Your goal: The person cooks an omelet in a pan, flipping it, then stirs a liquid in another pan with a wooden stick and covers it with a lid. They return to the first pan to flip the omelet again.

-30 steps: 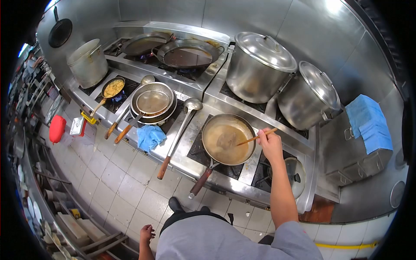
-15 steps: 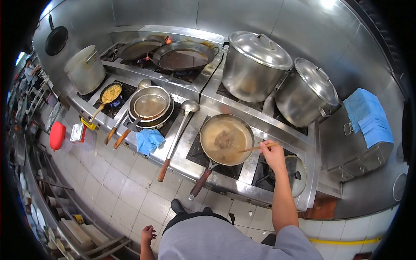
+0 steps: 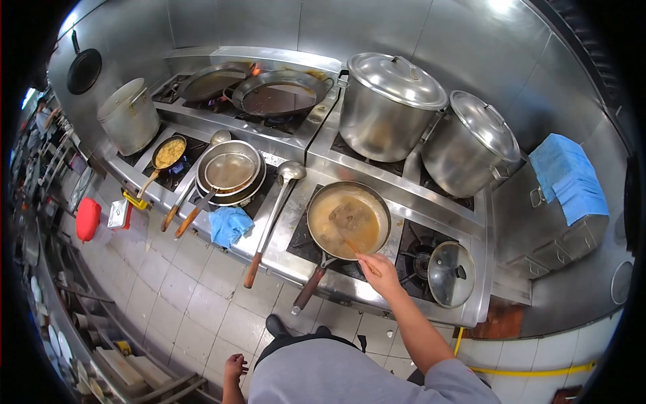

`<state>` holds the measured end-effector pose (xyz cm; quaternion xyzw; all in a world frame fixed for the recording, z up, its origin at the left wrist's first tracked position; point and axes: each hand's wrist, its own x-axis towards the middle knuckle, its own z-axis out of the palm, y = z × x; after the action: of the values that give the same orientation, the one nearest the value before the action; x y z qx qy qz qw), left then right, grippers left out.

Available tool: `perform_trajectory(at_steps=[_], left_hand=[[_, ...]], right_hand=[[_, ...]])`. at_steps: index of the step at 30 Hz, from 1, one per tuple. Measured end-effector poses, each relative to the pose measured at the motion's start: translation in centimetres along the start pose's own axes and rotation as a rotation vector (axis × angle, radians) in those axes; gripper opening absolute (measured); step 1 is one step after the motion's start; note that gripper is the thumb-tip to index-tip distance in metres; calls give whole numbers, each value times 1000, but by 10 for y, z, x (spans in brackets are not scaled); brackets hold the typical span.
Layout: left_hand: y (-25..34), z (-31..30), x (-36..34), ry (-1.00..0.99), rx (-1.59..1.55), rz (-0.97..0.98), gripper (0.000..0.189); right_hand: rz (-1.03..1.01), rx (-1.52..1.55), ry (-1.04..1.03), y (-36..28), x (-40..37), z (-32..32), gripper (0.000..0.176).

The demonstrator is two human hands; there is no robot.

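Observation:
My right hand (image 3: 378,275) is closed around a pair of thin wooden chopsticks (image 3: 352,247), gripped above the near rim of a frying pan (image 3: 316,214). Their tips dip into a cloudy tan liquid (image 3: 367,232), where a darker brown lump (image 3: 351,217) lies. The pan rests on a front burner, its dark wooden handle (image 3: 308,294) pointing toward me. Down at my side, my left hand (image 3: 235,367) hangs away from the stove with fingers loosely curled and apart, holding nothing.
A glass lid (image 3: 449,276) lies right of the pan. Left are a long ladle (image 3: 274,219), a blue cloth (image 3: 229,225), nested strainers (image 3: 232,168) and a small pan of yellow food (image 3: 168,153). Behind stand two lidded stockpots (image 3: 390,114) and wide pans (image 3: 279,94).
My right hand has moved left and toward me, from the pan's right side to its near rim. The chopsticks now point up-left, and the glass lid is more fully in sight.

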<state>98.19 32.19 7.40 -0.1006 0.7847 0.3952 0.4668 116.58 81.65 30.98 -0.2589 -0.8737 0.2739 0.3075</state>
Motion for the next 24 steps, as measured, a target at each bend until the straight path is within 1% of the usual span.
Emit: perform_trajectory(at_steps=[1, 3, 4, 6, 7, 9, 11, 13, 14, 17, 18, 19, 21, 22, 24], left_hand=[[1, 1, 0, 2, -3, 3, 28], [3, 1, 0, 4, -8, 5, 28], [3, 2, 0, 3, -9, 12, 28], [3, 2, -2, 2, -10, 16, 28], [3, 2, -4, 5, -14, 19, 28], [4, 2, -9, 8, -18, 21, 29], [7, 2, -14, 24, 16, 11, 29], [13, 3, -22, 48, -3, 0, 27], [14, 3, -25, 71, -21, -13, 26], [6, -2, -15, 29, 6, 4, 30], [5, -3, -13, 28, 10, 4, 30], [8, -3, -13, 25, 13, 9, 30], [9, -4, -12, 21, 18, 14, 30], [10, -4, -10, 14, 13, 20, 30], [11, -3, -5, 7, 6, 28, 30]], right_hand=[[0, -1, 0, 1, 1, 2, 14], [-29, 6, 88, 3, 2, 5, 13], [-30, 7, 86, 1, 4, 3, 13], [4, -38, 168, -5, 11, -5, 13], [4, -38, 166, -3, 15, -9, 13], [14, -91, 251, 5, 21, -21, 12], [45, -123, 259, 17, 23, -30, 12], [209, 74, 300, 23, 24, -39, 12], [208, 74, 299, 25, 28, -44, 12], [506, 298, 310, 33, 42, -62, 16], [504, 264, 339, 50, 46, -65, 19], [551, 258, 331, 49, 54, -74, 21], [578, 249, 269, 77, 62, -78, 22], [580, 249, 271, 87, 66, -79, 22], [732, 432, 205, 101, 71, -78, 21]])
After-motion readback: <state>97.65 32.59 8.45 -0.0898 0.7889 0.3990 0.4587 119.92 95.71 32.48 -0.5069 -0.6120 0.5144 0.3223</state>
